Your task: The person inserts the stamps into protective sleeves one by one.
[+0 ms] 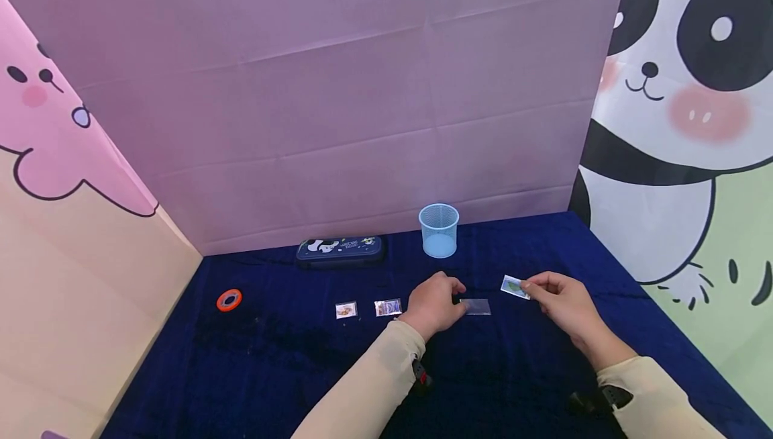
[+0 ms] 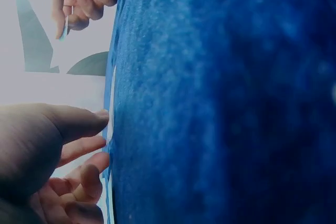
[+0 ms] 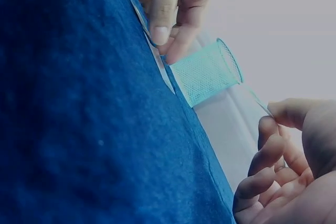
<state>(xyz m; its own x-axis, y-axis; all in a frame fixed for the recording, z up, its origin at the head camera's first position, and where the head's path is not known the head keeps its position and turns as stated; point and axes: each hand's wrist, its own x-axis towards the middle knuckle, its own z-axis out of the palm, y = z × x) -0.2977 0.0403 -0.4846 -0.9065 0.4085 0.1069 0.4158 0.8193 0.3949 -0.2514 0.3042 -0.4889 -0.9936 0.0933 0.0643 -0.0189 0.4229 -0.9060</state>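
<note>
My right hand [image 1: 564, 305] pinches a small picture card [image 1: 514, 286] by its edge, thumb against index finger, raised above the cloth. It also shows as a thin card [image 3: 259, 101] seen edge-on in the right wrist view. A clear plastic sleeve [image 1: 478, 307] lies flat on the dark blue cloth. At its left end rests my left hand [image 1: 433, 303], thumb and fingertips down at the sleeve and spread apart. Just left of that hand lie a sleeved card [image 1: 388, 307] and another small card [image 1: 346, 310], both with printed pictures.
Behind the hands stands a light blue mesh cup [image 1: 439, 232]. A dark pencil case [image 1: 340, 252] with a panda print lies at the back, and a roll of orange tape [image 1: 229, 300] at the left. Walls with fabric and cartoon prints enclose the blue cloth-covered table [image 1: 272, 372].
</note>
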